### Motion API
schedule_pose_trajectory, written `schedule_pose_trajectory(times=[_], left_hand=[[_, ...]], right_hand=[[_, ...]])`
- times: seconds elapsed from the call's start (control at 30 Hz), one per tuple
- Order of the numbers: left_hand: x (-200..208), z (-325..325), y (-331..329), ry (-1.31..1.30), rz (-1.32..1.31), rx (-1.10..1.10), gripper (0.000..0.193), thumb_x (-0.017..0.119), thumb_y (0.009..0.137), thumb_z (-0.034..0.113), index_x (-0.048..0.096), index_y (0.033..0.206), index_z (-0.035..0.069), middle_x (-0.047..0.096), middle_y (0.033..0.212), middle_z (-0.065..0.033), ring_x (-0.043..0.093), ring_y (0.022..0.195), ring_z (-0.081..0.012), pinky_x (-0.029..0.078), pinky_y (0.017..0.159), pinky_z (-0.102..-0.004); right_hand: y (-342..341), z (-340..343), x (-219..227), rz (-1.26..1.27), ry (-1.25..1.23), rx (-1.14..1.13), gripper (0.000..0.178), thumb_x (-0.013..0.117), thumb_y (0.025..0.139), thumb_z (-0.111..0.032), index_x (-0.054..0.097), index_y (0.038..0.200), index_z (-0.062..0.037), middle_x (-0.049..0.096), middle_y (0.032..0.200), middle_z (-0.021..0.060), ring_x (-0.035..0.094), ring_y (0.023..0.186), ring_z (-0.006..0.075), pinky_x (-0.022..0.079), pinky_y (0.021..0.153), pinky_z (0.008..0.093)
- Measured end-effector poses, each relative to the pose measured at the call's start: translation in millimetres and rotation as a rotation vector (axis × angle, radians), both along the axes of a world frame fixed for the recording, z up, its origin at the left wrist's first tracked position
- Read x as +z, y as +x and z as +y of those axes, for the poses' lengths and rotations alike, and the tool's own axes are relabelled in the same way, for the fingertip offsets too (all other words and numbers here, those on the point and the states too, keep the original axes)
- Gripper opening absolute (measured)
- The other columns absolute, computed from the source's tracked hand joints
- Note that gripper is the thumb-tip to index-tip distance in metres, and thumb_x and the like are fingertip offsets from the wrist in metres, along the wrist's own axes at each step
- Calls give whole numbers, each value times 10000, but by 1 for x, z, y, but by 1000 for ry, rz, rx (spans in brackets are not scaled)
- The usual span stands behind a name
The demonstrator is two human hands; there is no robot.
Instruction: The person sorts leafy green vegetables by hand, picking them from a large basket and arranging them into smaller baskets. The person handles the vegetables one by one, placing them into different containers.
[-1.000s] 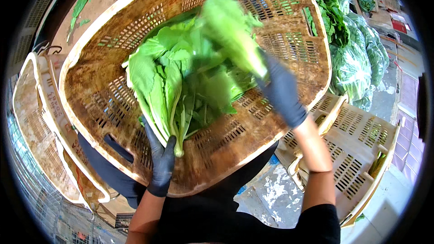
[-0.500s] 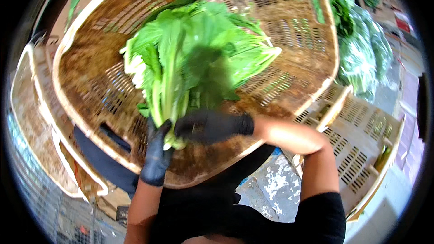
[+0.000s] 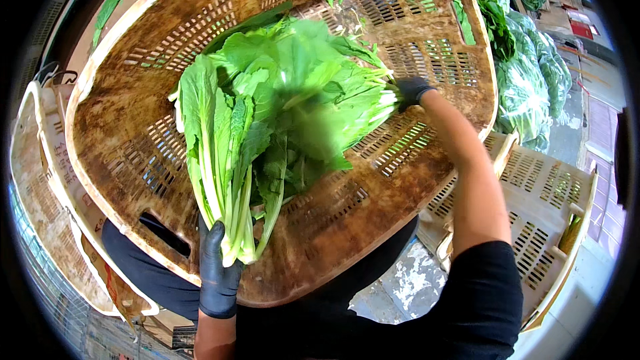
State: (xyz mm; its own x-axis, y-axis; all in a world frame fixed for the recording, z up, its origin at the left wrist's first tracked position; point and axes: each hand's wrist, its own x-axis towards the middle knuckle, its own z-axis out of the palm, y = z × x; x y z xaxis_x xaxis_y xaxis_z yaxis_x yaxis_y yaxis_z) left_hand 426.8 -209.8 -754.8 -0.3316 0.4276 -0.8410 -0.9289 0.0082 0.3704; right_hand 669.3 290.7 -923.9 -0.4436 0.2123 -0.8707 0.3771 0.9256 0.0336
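My left hand [image 3: 219, 270], in a black glove, is closed round the pale stem ends of a bunch of leafy greens [image 3: 227, 180] at the near side of a big brown-stained plastic basket [image 3: 110, 127]. The leaves of this bunch point away from me. Farther right, my gloved right hand [image 3: 412, 93] grips the white stem ends of other leafy greens [image 3: 360, 103] lying in the basket; its fingertips are partly hidden. A blurred patch covers the middle of the leaves, where the two lots overlap.
Clear plastic bags of greens [image 3: 533, 87] stand beyond the basket's right rim. A pale slotted crate [image 3: 533, 227] is at the lower right, another worn crate [image 3: 40, 193] at the left. A loose leaf [image 3: 107, 13] lies at the far left.
My right hand has moved from beside my left hand to the stems at the right. The bunch in my left hand has come nearer to me, its leaves now swung left.
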Motion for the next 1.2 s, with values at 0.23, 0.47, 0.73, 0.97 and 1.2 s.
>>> schedule_pose_trajectory(times=[0.23, 0.47, 0.73, 0.97, 1.2], left_hand=[[1, -3, -4, 127, -85, 20, 602, 563, 856, 159, 287, 1390, 119, 469, 1257, -101, 510, 1113, -241, 439, 945, -373], [4, 0, -3, 142, 28, -71, 564, 548, 868, 103, 299, 1374, 107, 464, 1258, -107, 513, 1114, -246, 459, 911, -386], [29, 40, 14, -86, 145, -291, 797, 664, 835, 221, 164, 1425, 27, 430, 1302, -150, 469, 1147, -209, 417, 932, -317], [-8, 17, 16, 251, -281, -44, 658, 584, 870, 372, 315, 1370, 40, 501, 1207, -122, 512, 1085, -193, 455, 874, -325], [-43, -7, 20, 257, -243, -201, 416, 462, 927, 314, 437, 1264, 73, 530, 1178, -123, 541, 1051, -217, 440, 916, -354]], right_hand=[[-15, -28, 258, 247, 11, -470, 631, 782, 672, -355, 548, 1128, 14, 608, 1037, 220, 587, 982, 314, 457, 838, 378], [3, -89, 372, 772, -108, -1206, 631, 712, 739, -166, 449, 1278, 34, 564, 1182, 103, 546, 1027, 186, 414, 930, 295], [-118, -303, 261, 1206, -1, -780, 722, 691, 726, -58, 332, 1348, 15, 450, 1269, 253, 464, 1156, 381, 380, 980, 410], [-144, -402, 207, 886, -196, -665, 636, 661, 718, -99, 409, 1292, 8, 350, 1391, 219, 397, 1209, 394, 323, 1001, 464], [-120, -344, 184, 705, -1143, -1103, 452, 609, 857, -139, 457, 1259, 0, 452, 1326, 196, 507, 1159, 251, 452, 924, 367]])
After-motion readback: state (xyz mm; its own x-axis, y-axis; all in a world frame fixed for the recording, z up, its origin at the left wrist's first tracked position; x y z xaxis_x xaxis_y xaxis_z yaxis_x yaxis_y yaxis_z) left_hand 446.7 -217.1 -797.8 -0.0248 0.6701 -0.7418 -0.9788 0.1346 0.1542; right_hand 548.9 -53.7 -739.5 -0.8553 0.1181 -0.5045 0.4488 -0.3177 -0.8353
